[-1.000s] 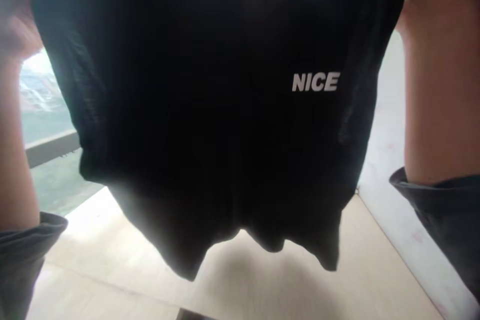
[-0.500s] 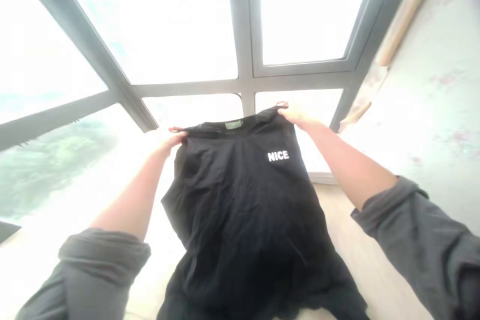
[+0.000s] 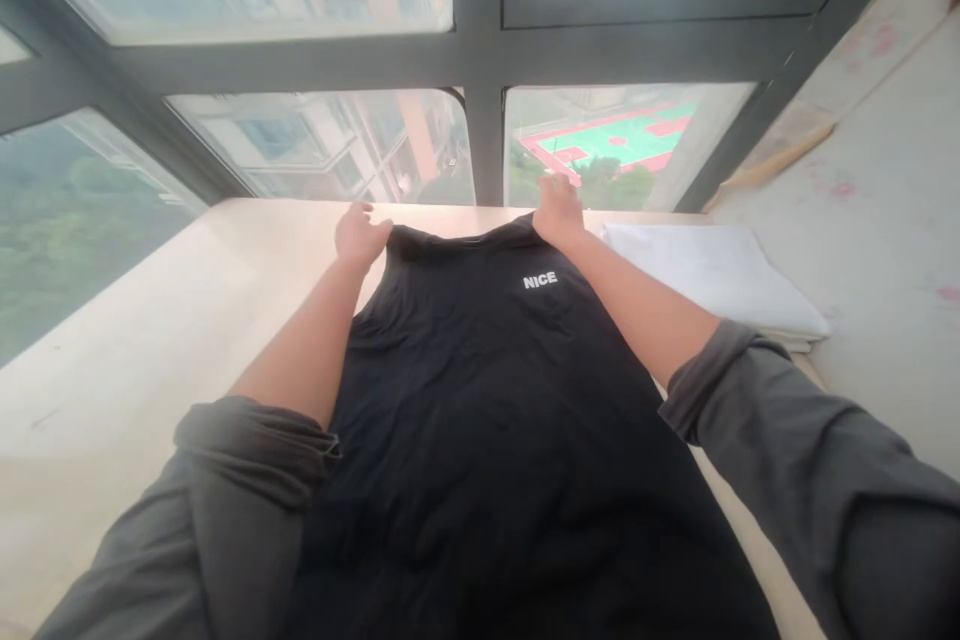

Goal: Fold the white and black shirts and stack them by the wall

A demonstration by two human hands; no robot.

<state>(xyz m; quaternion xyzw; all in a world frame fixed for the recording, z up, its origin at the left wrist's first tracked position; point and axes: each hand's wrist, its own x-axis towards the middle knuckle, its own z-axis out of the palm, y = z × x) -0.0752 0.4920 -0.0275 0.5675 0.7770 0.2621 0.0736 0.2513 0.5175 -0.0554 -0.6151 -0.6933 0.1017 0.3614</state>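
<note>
A black sleeveless-looking shirt [image 3: 487, 400] with white "NICE" lettering on its chest spreads out below my hands, its neckline toward the window. My left hand [image 3: 361, 235] pinches the left shoulder of the shirt. At the other shoulder, my right hand [image 3: 559, 210] grips the cloth beside the collar. Both arms reach forward, and the lower end of the shirt runs past the bottom of the view. Small wrinkles cross the fabric. Whether sleeves are tucked behind it I cannot tell.
Beneath lies a pale ledge [image 3: 150, 320] against a grey-framed window [image 3: 480, 60]. Folded white cloth [image 3: 690, 270] rests on the ledge at right, next to a flower-patterned wall [image 3: 892, 250]. Buildings and a sports court show outside.
The shirt has come down from being held up in front of the window toward the ledge, both hands still on its shoulders. My view has tilted downward.
</note>
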